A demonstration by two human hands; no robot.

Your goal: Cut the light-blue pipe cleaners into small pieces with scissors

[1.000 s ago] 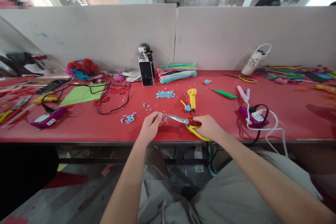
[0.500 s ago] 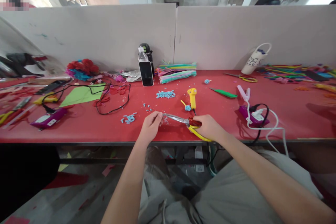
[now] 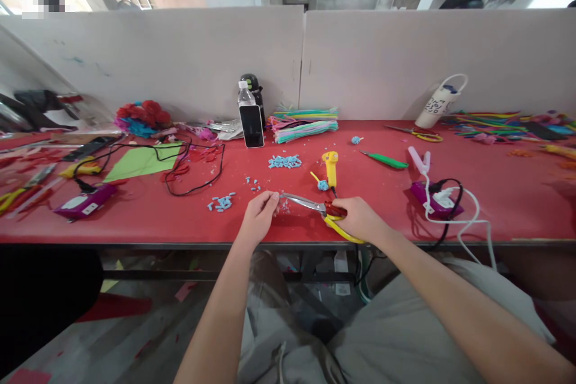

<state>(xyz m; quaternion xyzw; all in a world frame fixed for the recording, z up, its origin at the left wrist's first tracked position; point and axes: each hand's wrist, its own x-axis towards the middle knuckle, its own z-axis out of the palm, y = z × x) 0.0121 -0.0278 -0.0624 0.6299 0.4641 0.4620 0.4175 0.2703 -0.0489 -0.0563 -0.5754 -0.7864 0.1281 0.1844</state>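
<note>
In my right hand (image 3: 357,219) are scissors (image 3: 306,201) with red and yellow handles, their blades pointing left. My left hand (image 3: 262,211) is pinched at the blade tips; whatever lies between thumb and finger is too small to make out. Tiny pale scraps (image 3: 284,207) lie on the table below the blades. Left of my left hand is a loose group of short light-blue pieces (image 3: 221,203), and beyond my hands a larger pile of blue pieces (image 3: 285,161). A blue ball on a yellow stem (image 3: 323,185) rests beside a yellow glue gun (image 3: 330,169).
A phone (image 3: 251,126) leans on a bottle at the back, near a bundle of pastel pipe cleaners (image 3: 306,125). To the right are a green-handled tool (image 3: 387,160), a purple power strip (image 3: 434,201) with cables and more scissors (image 3: 423,135). A black cable loop (image 3: 220,168) lies left.
Both hands and the scissors hold nearly the same pose. The whole view has shifted very slightly; nothing on the table has visibly moved.
</note>
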